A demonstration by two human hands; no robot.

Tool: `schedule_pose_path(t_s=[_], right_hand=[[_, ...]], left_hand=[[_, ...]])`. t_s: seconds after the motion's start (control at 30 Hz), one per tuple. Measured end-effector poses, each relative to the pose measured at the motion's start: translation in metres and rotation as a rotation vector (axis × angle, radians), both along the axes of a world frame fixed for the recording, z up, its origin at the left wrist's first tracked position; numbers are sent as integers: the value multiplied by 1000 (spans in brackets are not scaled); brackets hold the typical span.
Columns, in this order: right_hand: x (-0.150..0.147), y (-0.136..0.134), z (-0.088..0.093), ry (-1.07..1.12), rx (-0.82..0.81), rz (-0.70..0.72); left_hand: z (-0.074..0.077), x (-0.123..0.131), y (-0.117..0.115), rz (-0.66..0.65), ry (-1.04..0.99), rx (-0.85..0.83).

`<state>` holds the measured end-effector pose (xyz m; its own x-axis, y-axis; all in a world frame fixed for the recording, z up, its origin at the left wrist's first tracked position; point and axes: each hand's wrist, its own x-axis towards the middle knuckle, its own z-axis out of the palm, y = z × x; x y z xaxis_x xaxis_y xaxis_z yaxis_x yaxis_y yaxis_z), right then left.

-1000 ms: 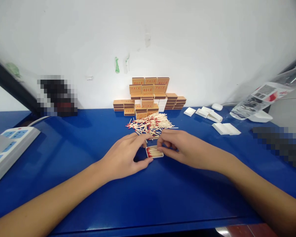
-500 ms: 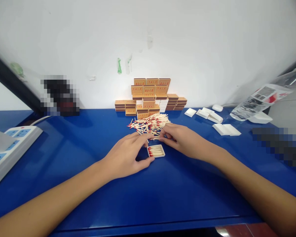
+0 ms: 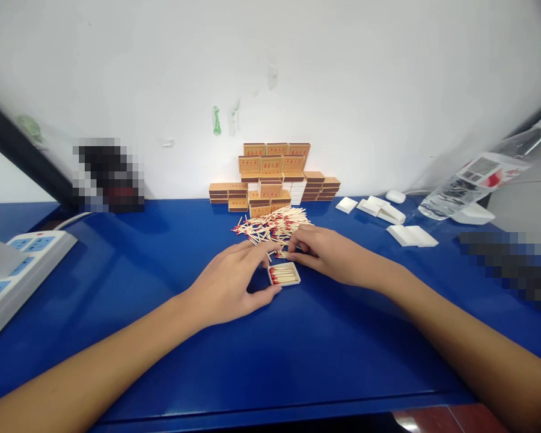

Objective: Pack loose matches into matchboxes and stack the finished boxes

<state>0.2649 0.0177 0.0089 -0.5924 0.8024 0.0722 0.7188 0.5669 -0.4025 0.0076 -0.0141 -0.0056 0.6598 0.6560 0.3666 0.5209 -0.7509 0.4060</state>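
A small white matchbox tray [image 3: 284, 282] lies on the blue table with several red-headed matches [image 3: 283, 275] in it. My left hand [image 3: 229, 282] curves round the tray's left side, thumb at the near corner and fingers by the far one, steadying it. Just beyond the tray's far edge, my right hand [image 3: 318, 249] is closed in a pinch on matches [image 3: 282, 255], heads pointing left. Behind both hands spreads a loose heap of matches [image 3: 275, 225], partly covered by my right fingers.
Stacked matchboxes [image 3: 270, 163] stand against the wall behind the heap. White empty trays [image 3: 412, 236] lie to the right, near a tilted plastic bottle [image 3: 473, 180] and a white earbud case [image 3: 395, 196]. A power strip [image 3: 40, 246] sits at the left.
My right hand has shifted slightly left, and the pinched matches show more clearly beyond the tray. My left hand and the tray keep their places; the whole view has drifted a little.
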Motion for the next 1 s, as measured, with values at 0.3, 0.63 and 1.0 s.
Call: schedule_pose_path(t_s=[0.3, 0.63, 1.0], right_hand=[[25, -6, 14, -100, -118, -54], [26, -7, 13, -92, -179, -48], [29, -8, 6, -84, -113, -7]], left_hand=[[-2, 0, 1, -1, -1, 1], [-2, 1, 1, 7, 5, -16], [-3, 0, 2, 1, 4, -4]])
